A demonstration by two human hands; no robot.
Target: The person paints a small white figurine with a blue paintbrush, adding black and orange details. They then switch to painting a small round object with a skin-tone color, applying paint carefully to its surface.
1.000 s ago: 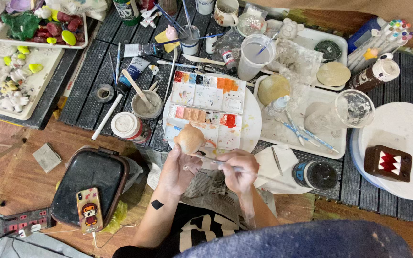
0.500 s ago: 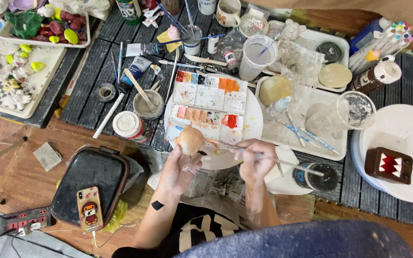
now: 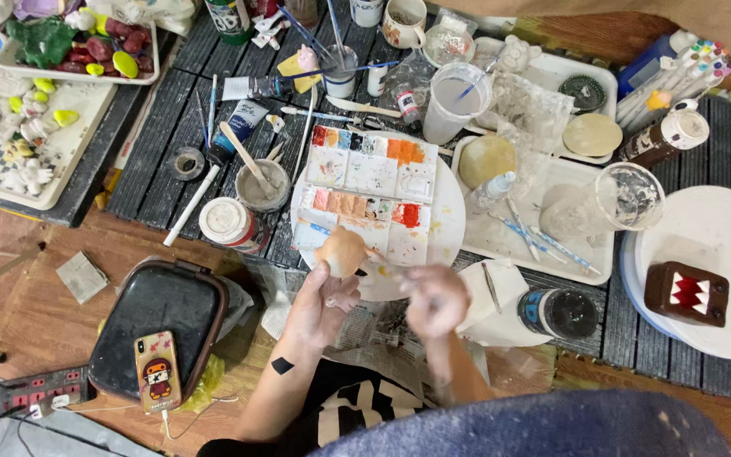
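Head view: peach clay figure [image 3: 342,251] atop left hand [image 3: 321,303] fingertips.

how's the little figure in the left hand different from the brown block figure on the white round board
The small figure is rounded and pale peach-orange; the block figure is boxy and dark brown with a red mouth and white teeth. The small figure is held up in the left hand above the paint palette; the block figure rests alone on the white round board, untouched. Both look like small handmade models.
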